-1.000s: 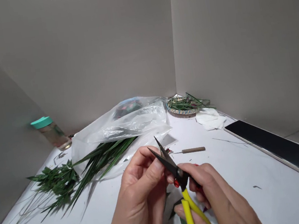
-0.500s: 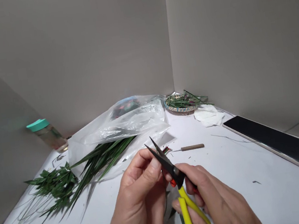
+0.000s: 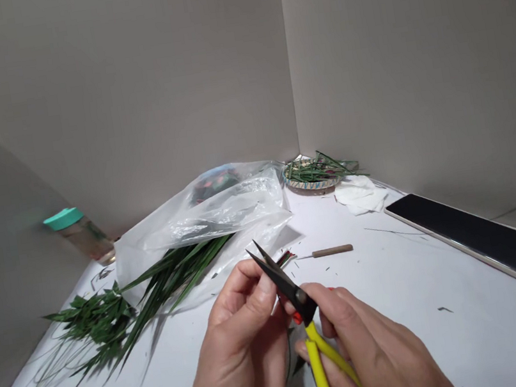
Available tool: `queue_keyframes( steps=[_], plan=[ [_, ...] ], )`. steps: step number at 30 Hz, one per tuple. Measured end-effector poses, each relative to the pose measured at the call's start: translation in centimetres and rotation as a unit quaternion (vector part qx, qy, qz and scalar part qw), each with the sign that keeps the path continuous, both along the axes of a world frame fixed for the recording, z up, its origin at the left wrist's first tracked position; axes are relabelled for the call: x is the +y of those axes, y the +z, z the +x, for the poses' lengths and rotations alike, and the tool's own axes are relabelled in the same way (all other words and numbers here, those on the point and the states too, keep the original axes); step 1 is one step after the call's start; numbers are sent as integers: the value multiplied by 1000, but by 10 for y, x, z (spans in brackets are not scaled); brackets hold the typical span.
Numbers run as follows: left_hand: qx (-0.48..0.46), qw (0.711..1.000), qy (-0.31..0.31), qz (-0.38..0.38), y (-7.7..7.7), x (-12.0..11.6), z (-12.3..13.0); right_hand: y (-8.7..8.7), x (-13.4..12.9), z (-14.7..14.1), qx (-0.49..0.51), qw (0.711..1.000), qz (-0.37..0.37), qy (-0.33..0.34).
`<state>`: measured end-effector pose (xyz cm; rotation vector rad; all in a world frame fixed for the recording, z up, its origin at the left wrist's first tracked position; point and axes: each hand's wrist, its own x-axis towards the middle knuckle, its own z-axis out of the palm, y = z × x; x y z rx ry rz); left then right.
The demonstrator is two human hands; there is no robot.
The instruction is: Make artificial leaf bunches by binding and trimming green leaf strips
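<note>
Yellow-handled snips (image 3: 301, 303) are held in the air above the white worktop (image 3: 455, 345), with their black blades (image 3: 273, 275) a little open and pointing up. Right hand (image 3: 373, 347) has a closed grip around the snips. Left hand (image 3: 243, 351) is curled just beside the blades, but one cannot tell if its grip holds something. Farther away lie a plastic bag (image 3: 213, 219), long green leaves (image 3: 174, 280), an awl (image 3: 332, 250) and a woven dish (image 3: 309, 179).

The snips (image 3: 319, 368) have yellow handles, black blades.
</note>
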<state>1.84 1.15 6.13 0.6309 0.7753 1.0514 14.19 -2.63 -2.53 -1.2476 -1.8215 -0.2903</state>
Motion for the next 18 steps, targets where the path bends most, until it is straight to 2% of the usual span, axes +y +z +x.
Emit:
queue_keyframes(
  steps=[5,11,18],
  plan=[
    [-9,1000,-4,-7,-3,0,-1,-7,3,-9,35,997,44,-62],
    [-11,1000,0,-15,-6,0,1,-12,4,-13,40,994,74,-70],
    [-6,1000,3,-18,-7,1,2,1,-2,-3,-17,998,14,-54]
  ],
)
